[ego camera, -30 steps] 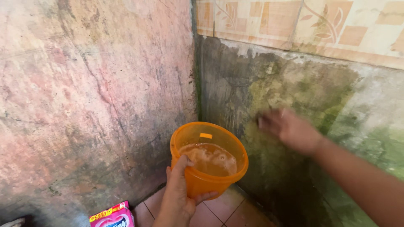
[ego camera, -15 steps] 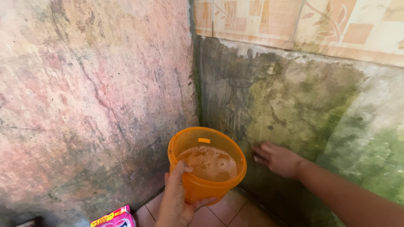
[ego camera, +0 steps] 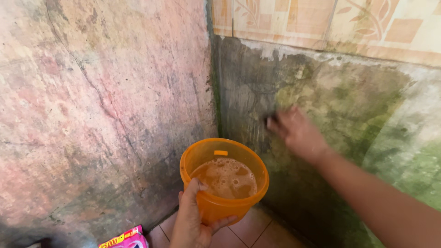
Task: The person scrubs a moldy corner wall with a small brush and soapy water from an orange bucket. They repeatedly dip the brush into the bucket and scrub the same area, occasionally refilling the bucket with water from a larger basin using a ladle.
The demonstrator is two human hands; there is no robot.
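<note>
Corner of a washroom, seen from above. Left hand (ego camera: 193, 225): grip clenched on an orange tub (ego camera: 223, 177), thumb hooked over the near rim, fingers under the base; tub held upright in the air just out from the corner, above the floor tiles (ego camera: 250, 229). Contents: brownish sudsy water (ego camera: 225, 178), filling roughly the lower half. Right hand (ego camera: 296, 131): pressed against the mossy wall (ego camera: 330, 105) to the right of the corner, fingers bunched and motion-blurred; a dark edge shows at the fingertips, but whether the grip holds a scrubber or is bare against the wall cannot be told. Wall condition: green and black growth over grey cement, heaviest low down and to the right; a band of patterned tiles (ego camera: 294, 18) runs above it. Left wall (ego camera: 101, 101): pink, stained, cracked. Pink packet (ego camera: 124, 239) on the floor at the bottom edge, near the left wall. Handling note, as a judgement: rubbing goes best with firm, overlapping passes worked from the top of the growth downward; the tub should stay level and close to the rubbing hand so suds are within reach and nothing slops over the rim.
</note>
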